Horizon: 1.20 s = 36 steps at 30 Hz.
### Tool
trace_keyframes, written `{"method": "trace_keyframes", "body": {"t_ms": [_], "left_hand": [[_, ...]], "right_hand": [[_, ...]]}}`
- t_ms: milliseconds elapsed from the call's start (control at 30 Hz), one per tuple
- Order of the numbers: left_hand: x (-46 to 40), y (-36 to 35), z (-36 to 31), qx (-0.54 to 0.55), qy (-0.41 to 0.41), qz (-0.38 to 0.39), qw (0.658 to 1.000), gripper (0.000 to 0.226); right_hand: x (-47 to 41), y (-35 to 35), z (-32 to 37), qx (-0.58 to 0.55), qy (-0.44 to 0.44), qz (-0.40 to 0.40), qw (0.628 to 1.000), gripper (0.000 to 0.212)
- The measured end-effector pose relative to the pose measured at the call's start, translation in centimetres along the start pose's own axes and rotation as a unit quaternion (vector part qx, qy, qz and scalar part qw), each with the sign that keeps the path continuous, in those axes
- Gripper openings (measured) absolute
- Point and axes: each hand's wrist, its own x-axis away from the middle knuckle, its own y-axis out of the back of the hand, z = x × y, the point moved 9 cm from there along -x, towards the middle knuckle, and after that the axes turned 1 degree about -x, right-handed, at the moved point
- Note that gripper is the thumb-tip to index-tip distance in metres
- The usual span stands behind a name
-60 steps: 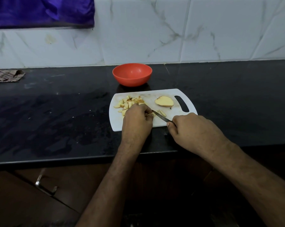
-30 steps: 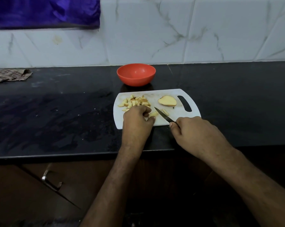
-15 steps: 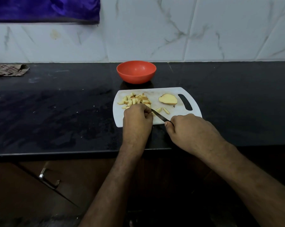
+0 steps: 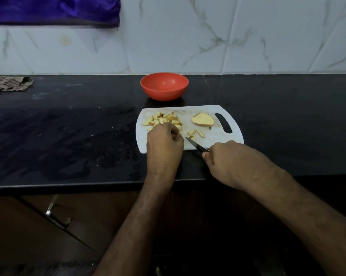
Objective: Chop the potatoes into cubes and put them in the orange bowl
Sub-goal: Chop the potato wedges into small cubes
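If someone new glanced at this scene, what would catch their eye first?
Probably the orange bowl, bright against the black counter at the back and apparently empty. Just in front lies the white cutting board with a pile of potato cubes and an uncut potato half, where the right hand holds a knife.

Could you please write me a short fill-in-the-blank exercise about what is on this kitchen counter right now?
1. The right hand holds a ____ whose tip rests on the cutting board.
2. The orange bowl stands behind the board and holds ____ potato pieces.
3. The potato half lies near the board's ____ slot.
4. The pile of potato cubes sits just beyond the ____ hand.

Missing words: knife; no; handle; left
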Motion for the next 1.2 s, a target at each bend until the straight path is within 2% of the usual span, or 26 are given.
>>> {"method": "trace_keyframes", "body": {"t_ms": [100,333,500,633,900,1067,1200], "left_hand": [[0.1,0.7,0.3,0.02,0.015,-0.021,0.999,0.01],[0.3,0.8,-0.3,0.001,-0.008,-0.017,1.0,0.027],[0.3,-1.3,-1.9,-0.031,-0.105,0.092,0.99,0.042],[-0.1,-1.7,-1.3,-0.051,-0.097,0.082,0.991,0.027],[-0.6,-0.7,-0.6,-0.04,-0.057,0.019,0.997,0.026],[-0.3,-2.1,-2.9,-0.105,-0.133,0.048,0.984,0.03],[-0.9,-2.6,-4.0,-0.154,-0.177,0.033,0.971,0.029]], "right_hand": [[0.9,-0.1,-0.2,0.016,0.001,-0.024,1.0,0.04],[0.8,1.7,0.5,0.04,0.014,-0.104,0.994,0.039],[0.9,2.1,0.9,0.062,0.024,-0.127,0.99,0.039],[1.4,2.3,0.9,0.06,0.03,-0.134,0.989,0.039],[2.0,2.3,-2.4,0.018,-0.019,-0.149,0.989,0.038],[-0.4,1.8,-3.6,-0.056,-0.024,-0.176,0.982,0.036],[-1.9,1.3,-4.2,-0.076,-0.015,-0.21,0.975,0.04]]}}
